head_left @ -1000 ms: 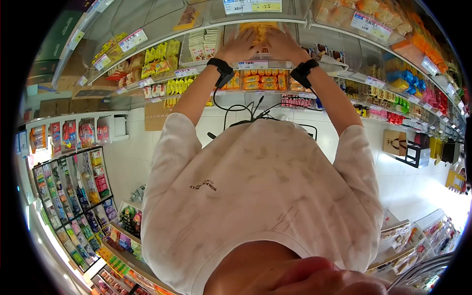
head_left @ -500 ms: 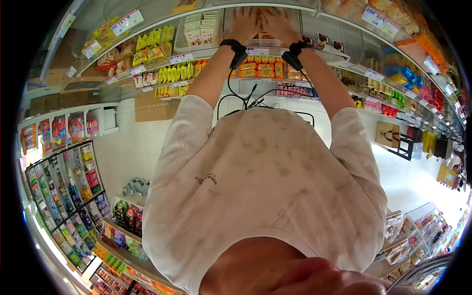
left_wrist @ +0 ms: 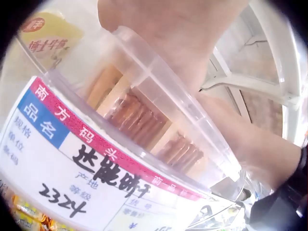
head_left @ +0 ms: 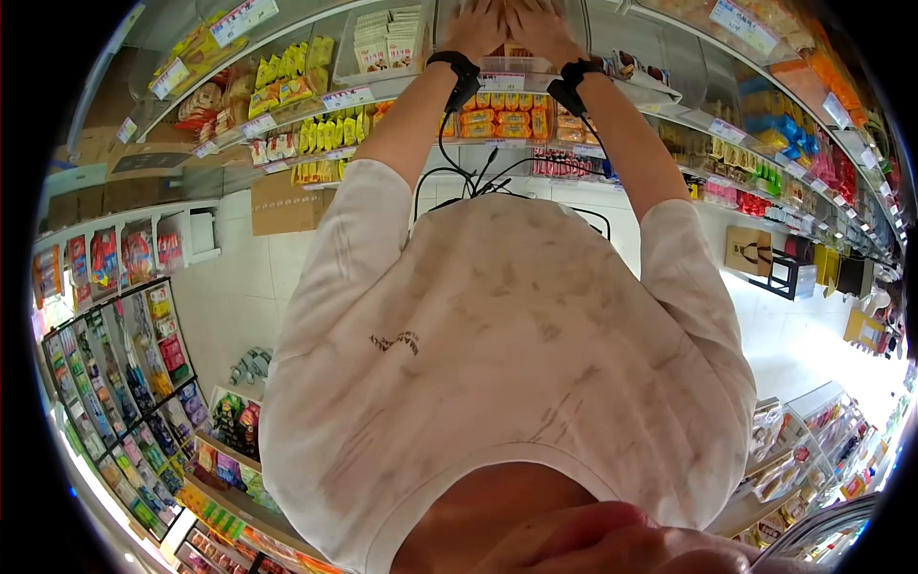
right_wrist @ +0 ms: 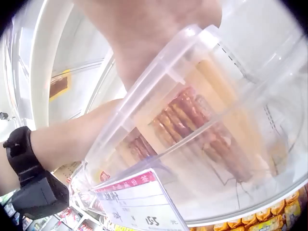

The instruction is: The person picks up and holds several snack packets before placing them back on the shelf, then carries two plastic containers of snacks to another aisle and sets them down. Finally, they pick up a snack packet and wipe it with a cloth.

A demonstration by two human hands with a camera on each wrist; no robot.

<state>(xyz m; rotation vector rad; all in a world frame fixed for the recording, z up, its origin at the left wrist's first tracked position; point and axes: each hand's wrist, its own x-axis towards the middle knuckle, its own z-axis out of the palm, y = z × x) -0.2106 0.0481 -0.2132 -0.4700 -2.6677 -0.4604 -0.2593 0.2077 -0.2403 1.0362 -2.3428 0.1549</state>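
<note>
Both hands reach into a clear plastic bin [head_left: 516, 65] on the shelf, side by side with fingers pointing toward its back. My left hand [head_left: 475, 31] is at the bin's left and my right hand [head_left: 543, 33] at its right; their fingers look straight, with the tips cut off by the frame's top edge. Under the palms lie packs of biscuits [left_wrist: 134, 115], brown through clear wrap with tan sides, also seen through the bin wall in the right wrist view. A handwritten price tag [left_wrist: 91, 159] hangs on the bin's front. What the fingertips touch is hidden.
To the left is a bin of white packets [head_left: 387, 43], then yellow snack packs [head_left: 292, 77]. Orange packs [head_left: 497, 122] fill the shelf below. Dark-wrapped snacks [head_left: 639, 67] stand to the right. Black cables [head_left: 478, 177] hang from the wristbands. A cardboard box [head_left: 285, 203] stands underneath.
Both hands have moved forward, deeper into the bin, and sit closer to the top of the head view. The orange-yellow packs seen around the fingers earlier are now out of sight.
</note>
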